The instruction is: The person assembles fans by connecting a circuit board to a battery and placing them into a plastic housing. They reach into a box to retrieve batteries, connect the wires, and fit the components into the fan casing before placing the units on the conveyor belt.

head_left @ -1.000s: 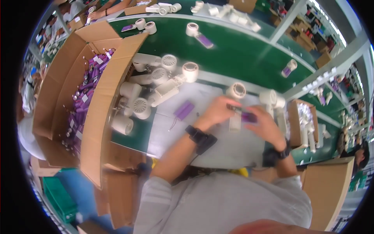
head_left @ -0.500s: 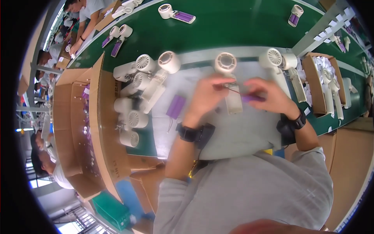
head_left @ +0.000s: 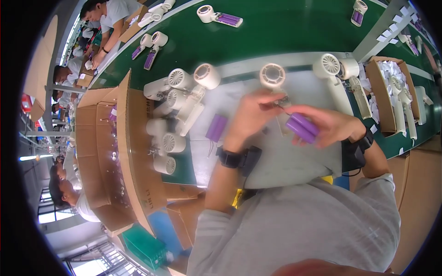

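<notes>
A white handheld fan (head_left: 272,76) lies in front of me, its round head facing up and its handle partly covered by my hands. My left hand (head_left: 258,112) is closed at the fan's neck, fingertips pinching a thin wire; the wire's end is hidden and blurred. In my right hand (head_left: 335,125) is a purple two-cell battery pack (head_left: 302,128), held over the handle and tilted. Its wire runs up toward my left fingertips. Another purple battery pack (head_left: 216,128) with loose leads rests on the pale work mat (head_left: 201,156), left of my left wrist.
More white fans (head_left: 189,103) crowd the left side beside a large cardboard box (head_left: 138,170). On the right are fan bodies (head_left: 332,76) and a carton (head_left: 384,99) of white pieces. Farther off, fans with purple batteries (head_left: 226,19) lie on the green surface (head_left: 276,27). Co-workers sit at left.
My right hand has turned the battery pack so its two cells face up, bringing it nearer the fan's handle. My left hand stays at the fan's neck. The whole view has shifted slightly.
</notes>
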### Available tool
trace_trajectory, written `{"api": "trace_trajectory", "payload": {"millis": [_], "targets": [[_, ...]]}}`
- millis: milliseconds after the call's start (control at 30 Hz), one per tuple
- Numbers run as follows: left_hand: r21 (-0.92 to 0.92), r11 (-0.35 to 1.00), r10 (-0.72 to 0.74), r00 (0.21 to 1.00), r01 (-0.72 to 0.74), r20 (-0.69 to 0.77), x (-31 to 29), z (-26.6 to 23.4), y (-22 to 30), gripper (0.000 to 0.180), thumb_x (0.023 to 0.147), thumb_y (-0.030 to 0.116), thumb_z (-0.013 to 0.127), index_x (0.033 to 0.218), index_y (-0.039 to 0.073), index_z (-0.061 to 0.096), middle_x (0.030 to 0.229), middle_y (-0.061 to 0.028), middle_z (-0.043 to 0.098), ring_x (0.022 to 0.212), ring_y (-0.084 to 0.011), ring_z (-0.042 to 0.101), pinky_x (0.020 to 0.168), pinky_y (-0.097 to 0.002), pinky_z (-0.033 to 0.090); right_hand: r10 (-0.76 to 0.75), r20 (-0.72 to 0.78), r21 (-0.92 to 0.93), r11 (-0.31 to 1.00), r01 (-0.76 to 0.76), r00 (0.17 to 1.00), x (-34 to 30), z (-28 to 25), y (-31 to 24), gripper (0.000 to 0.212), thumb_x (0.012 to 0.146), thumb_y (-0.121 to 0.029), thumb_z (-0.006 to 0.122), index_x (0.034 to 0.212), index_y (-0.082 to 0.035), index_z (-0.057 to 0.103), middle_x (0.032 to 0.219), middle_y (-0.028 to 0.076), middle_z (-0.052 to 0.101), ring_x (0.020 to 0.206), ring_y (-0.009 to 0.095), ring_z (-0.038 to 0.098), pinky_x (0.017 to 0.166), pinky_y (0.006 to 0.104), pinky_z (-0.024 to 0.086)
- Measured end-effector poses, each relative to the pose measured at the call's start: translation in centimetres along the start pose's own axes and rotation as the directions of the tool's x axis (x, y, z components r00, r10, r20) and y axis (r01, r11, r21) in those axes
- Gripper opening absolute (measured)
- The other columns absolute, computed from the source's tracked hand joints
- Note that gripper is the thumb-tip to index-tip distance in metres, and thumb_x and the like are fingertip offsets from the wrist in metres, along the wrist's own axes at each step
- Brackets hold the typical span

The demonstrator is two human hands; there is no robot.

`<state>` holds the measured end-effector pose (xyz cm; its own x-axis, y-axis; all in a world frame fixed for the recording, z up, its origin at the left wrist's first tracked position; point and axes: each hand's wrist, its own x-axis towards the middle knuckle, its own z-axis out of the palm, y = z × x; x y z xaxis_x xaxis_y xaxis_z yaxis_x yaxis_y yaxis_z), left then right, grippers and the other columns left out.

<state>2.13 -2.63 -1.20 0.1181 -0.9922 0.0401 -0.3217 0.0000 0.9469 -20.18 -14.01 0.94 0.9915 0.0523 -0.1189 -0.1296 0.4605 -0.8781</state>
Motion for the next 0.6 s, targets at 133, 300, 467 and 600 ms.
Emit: {"api": "trace_trajectory", "payload": {"millis": [133,300,467,600], "targets": [[0.102,0.994,0.045,0.999,-0.043,-0.019,0.0,0.3,0.0,0.037,0.078,-0.005,0.072,0.113,0.005,0.071,0.093,-0.0055,0.066,0.078,-0.0101,0.063,0.067,-0.0240,0.050,0.001,-0.077,-0.067,0.998,-0.006,0.997,-0.2,-0.5,-0.3,0.084,0.071,0.001,0.077,0.144,-0.008,0.037,0.129,0.011,0.049,0.116,0.025,0.058,0.099,0.0390,0.049],[0.219,0.963,0.173,0.984,-0.159,-0.048,0.1,0.6,-0.2,0.036,0.077,-0.001,0.073,0.112,0.007,0.072,0.086,-0.0074,0.067,0.071,-0.0127,0.062,0.064,-0.0256,0.049,-0.083,-0.237,-0.283,0.959,0.013,0.968,-0.4,-0.8,0.1,0.088,0.061,-0.009,0.087,0.138,-0.007,0.046,0.132,0.006,0.048,0.119,0.019,0.051,0.104,0.0375,0.042],[0.267,0.957,0.125,0.991,-0.111,-0.038,-0.1,0.3,0.7,0.034,0.080,0.001,0.072,0.114,0.008,0.072,0.087,-0.0097,0.068,0.068,-0.0154,0.063,0.063,-0.0278,0.050,-0.114,-0.268,-0.434,0.901,-0.014,0.957,0.1,-0.9,-0.2,0.080,0.060,-0.010,0.087,0.131,-0.007,0.051,0.130,0.004,0.050,0.116,0.018,0.052,0.104,0.0365,0.040],[0.266,0.949,0.180,0.983,-0.168,-0.019,-0.2,0.2,0.5,0.032,0.084,0.003,0.070,0.115,0.009,0.071,0.090,-0.0125,0.069,0.068,-0.0190,0.063,0.064,-0.0296,0.050,-0.133,-0.291,-0.561,0.826,-0.057,0.947,0.8,-0.3,0.5,0.074,0.060,-0.010,0.085,0.127,-0.006,0.054,0.125,0.005,0.054,0.114,0.018,0.052,0.101,0.0360,0.042]]}}
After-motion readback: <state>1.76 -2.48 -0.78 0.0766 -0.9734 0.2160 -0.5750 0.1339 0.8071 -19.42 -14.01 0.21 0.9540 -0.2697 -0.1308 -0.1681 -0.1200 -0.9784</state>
